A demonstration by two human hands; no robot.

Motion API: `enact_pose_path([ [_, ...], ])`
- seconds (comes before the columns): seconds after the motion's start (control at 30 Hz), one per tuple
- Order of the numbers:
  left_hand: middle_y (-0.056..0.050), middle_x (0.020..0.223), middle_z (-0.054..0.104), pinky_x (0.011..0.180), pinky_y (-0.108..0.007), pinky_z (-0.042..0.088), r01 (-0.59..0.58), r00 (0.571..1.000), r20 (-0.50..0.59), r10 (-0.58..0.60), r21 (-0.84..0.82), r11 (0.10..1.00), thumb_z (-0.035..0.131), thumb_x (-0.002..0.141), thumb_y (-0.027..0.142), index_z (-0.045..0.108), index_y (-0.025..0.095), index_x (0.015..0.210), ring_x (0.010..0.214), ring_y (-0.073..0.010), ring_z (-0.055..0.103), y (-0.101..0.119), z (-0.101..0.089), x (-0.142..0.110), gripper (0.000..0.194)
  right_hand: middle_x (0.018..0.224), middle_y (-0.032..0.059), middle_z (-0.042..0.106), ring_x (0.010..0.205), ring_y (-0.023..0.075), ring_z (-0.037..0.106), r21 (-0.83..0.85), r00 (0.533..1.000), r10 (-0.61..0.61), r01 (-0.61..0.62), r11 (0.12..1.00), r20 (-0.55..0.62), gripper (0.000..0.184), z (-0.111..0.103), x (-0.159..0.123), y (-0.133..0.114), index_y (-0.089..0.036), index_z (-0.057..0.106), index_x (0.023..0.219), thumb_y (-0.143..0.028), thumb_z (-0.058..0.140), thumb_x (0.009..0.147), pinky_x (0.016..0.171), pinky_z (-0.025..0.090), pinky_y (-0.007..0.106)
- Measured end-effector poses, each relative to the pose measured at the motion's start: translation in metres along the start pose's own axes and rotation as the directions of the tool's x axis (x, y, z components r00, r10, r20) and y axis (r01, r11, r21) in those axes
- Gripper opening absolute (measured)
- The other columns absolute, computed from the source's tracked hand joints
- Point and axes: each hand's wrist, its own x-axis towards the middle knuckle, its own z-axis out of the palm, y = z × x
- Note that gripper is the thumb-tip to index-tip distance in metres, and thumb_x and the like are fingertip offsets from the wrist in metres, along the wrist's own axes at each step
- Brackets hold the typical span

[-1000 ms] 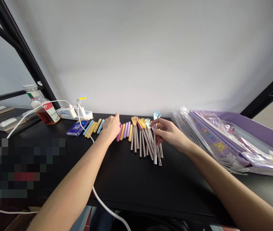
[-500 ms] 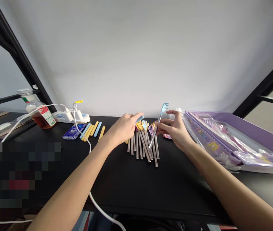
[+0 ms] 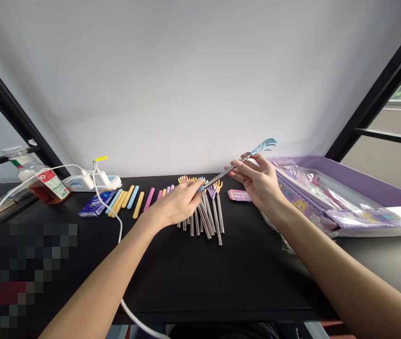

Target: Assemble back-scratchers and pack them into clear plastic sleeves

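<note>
A back scratcher with a silver rod and a light-blue claw head slants upward to the right above the desk. Fingers and thumb of my right hand are closed on its rod just below the head. My left hand is closed round a blue handle, most of it hidden in the palm, and the rod's lower end meets this handle. Beneath and beside my left hand lies a pile of back scratchers with yellow, purple and blue heads. Loose coloured handles lie in a row to the left.
A purple box with plastic-wrapped pieces stands at the right, near pink cards. On the left are a blue packet, a power strip and a bottle. A white cable runs down across the desk.
The back scratcher has tipped from nearly upright to a slant, and its lower end has come to the blue handle in my left hand. The view has shifted slightly.
</note>
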Motion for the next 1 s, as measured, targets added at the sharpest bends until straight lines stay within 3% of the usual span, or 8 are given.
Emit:
enact_pose_path([
  [0.13,-0.009,0.111,0.069,0.082,-0.031,0.053,-0.079,0.993,-0.088,0.079,0.002,0.997,0.034,0.108,0.035,0.058,0.021,0.123,0.098,-0.0222,0.068,-0.006,0.007,0.006,0.032,0.081,-0.0044,0.067,0.084,0.0157,0.073,-0.056,0.999,-0.034,0.033,0.998,-0.012,0.044,-0.002,0.000,-0.002,-0.026,0.056,0.085,-0.033,0.093,0.062,0.081,0.062,0.031],
  [0.3,-0.009,0.101,0.074,0.068,-0.030,0.052,-0.079,0.970,-0.205,0.127,0.228,0.970,0.040,0.107,0.031,0.061,0.019,0.121,0.087,-0.0240,0.073,-0.018,0.013,0.009,0.028,0.083,0.0003,0.069,0.099,0.0236,0.073,-0.193,0.998,-0.054,0.058,0.980,0.025,0.043,-0.010,0.004,-0.002,-0.024,0.056,0.083,-0.040,0.091,0.064,0.086,0.063,0.038],
  [0.43,-0.008,0.092,0.076,0.065,-0.029,0.053,-0.090,0.940,-0.287,0.187,0.321,0.943,0.039,0.107,0.033,0.064,0.019,0.117,0.080,-0.0228,0.074,-0.025,0.015,0.008,0.030,0.079,0.0037,0.069,0.097,0.0262,0.073,-0.237,0.997,-0.019,0.037,0.971,0.079,0.040,-0.015,0.005,0.000,-0.022,0.060,0.078,-0.043,0.091,0.065,0.084,0.064,0.040],
  [0.6,-0.009,0.091,0.075,0.068,-0.029,0.053,-0.175,0.921,-0.278,0.271,0.328,0.928,0.036,0.107,0.031,0.065,0.017,0.108,0.079,-0.0205,0.073,-0.023,0.015,0.007,0.032,0.076,0.0025,0.069,0.096,0.0266,0.073,-0.225,0.991,0.020,0.009,0.974,0.129,0.046,-0.010,-0.002,0.004,-0.024,0.051,0.075,-0.041,0.092,0.064,0.088,0.062,0.042],
  [0.73,-0.005,0.076,0.071,0.054,-0.027,0.041,-0.123,0.938,-0.263,0.224,0.353,0.928,0.037,0.107,0.034,0.064,0.016,0.104,0.064,-0.0192,0.068,-0.013,0.016,0.006,0.032,0.076,0.0026,0.072,0.086,0.0251,0.074,-0.249,0.986,0.014,0.029,0.968,0.166,0.046,0.000,-0.012,0.010,-0.024,0.050,0.077,-0.042,0.091,0.066,0.086,0.061,0.043],
  [0.83,-0.005,0.076,0.071,0.052,-0.026,0.036,-0.107,0.937,-0.277,0.211,0.347,0.932,0.037,0.108,0.039,0.064,0.017,0.106,0.064,-0.0187,0.067,-0.009,0.015,0.007,0.035,0.079,0.0037,0.073,0.082,0.0240,0.073,-0.274,0.985,0.004,0.044,0.961,0.175,0.044,0.005,-0.013,0.010,-0.023,0.053,0.075,-0.042,0.092,0.064,0.083,0.060,0.042],
  [1.0,-0.001,0.069,0.068,0.055,-0.026,0.037,-0.117,0.935,-0.296,0.195,0.262,0.958,0.040,0.106,0.046,0.066,0.020,0.112,0.062,-0.0170,0.065,-0.015,0.009,0.009,0.037,0.081,0.0045,0.072,0.066,0.0176,0.066,-0.276,0.993,0.046,-0.015,0.961,0.108,0.045,-0.007,0.002,-0.005,-0.023,0.060,0.074,-0.056,0.088,0.064,0.064,0.057,0.034],
])
